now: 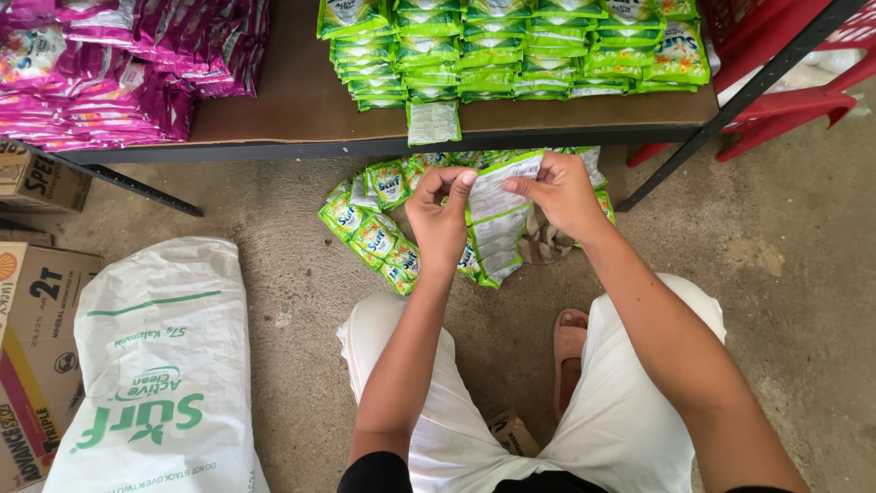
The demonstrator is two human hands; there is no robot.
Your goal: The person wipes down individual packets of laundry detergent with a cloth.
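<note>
- A seated person, knees apart in white shorts (630,411), works over a concrete floor (803,301), holding a strip of sachets (497,219) up between both hands at the shelf's front edge.
- The left hand (438,215) pinches the strip's upper left edge between thumb and forefinger; the other fingers curl in behind it.
- The right hand (561,187) pinches the top right corner the same way, so the strip hangs taut across the top and its lower sachets dangle free toward the floor.
- The printed back faces the camera, which suggests the strip is held up to find a seam or tear line between two sachets.
- Directly below lies a loose heap of green sachets (374,228), close enough that the strip's tail touches or overlaps it; it cannot be told which.
- On the low shelf (292,100) above, green stacks (511,46) stand in neat overlapping rows, with one sachet (433,121) lying alone, face down, at the front lip, within easy reach of the hands.
- Pink packets (109,73) fill the shelf's left end, kept apart from the green.
- A white sack (160,365) lies flat at the person's left, beside cardboard boxes (36,365).
- A sandalled foot (570,342) shows between the knees.
- Red plastic furniture (785,82) stands behind the shelf's right leg.
</note>
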